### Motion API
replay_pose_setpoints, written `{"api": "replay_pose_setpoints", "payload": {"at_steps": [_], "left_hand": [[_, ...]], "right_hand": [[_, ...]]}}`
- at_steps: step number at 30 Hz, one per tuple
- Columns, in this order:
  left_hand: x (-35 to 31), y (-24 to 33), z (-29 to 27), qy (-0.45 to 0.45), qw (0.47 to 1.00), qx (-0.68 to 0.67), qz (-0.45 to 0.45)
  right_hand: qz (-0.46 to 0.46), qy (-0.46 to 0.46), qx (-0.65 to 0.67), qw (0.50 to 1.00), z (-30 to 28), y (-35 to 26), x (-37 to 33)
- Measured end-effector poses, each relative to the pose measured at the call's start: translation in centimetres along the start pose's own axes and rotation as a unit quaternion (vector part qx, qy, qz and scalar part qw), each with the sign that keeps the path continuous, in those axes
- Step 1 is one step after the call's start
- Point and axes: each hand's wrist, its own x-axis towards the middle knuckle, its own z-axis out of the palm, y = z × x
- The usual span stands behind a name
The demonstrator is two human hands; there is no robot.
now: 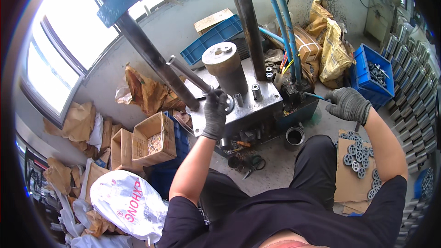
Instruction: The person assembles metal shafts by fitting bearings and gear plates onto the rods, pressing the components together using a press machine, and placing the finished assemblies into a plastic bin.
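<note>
My left hand (214, 115), in a dark grey glove, is closed around the lower end of a slanted metal rod (189, 74) over the steel press table (262, 104). Just right of its fingers is a round metal disc (229, 104), partly hidden. Behind it stands a thick steel cylinder (228, 71), with short metal sleeves (256, 92) beside it. My right hand (349, 103), gloved alike, is closed on the end of a thin blue lever (316, 96) at the table's right side.
Dark press columns (248, 23) rise from the table. On the floor are a metal pot (294, 136) and scissors (254, 165). Cardboard boxes (154, 142) stand left; spoked metal discs (356, 154) lie on cardboard at right, near a blue crate (373, 76) and stacked metal tubes (413, 92).
</note>
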Motion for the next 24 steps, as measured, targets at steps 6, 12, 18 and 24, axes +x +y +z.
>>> {"api": "replay_pose_setpoints", "payload": {"at_steps": [6, 12, 18, 24], "left_hand": [[12.0, 4.9, -1.3, 0.028, 0.982, 0.118, 0.144], [21.2, 4.1, 0.1, 0.037, 0.992, 0.12, 0.014], [25.1, 3.2, 2.4, 0.047, 0.982, 0.182, -0.008], [24.4, 2.6, 4.0, 0.059, 0.978, 0.2, -0.012]], "right_hand": [[-0.037, 0.02, -0.015, 0.999, 0.6, 0.7, 0.0], [-0.045, 0.038, -0.019, 0.998, 0.6, 0.9, -0.2], [-0.026, 0.015, -0.006, 1.0, 0.5, 0.9, -0.2], [-0.029, 0.015, -0.015, 0.999, 0.5, 0.7, -0.4]]}}
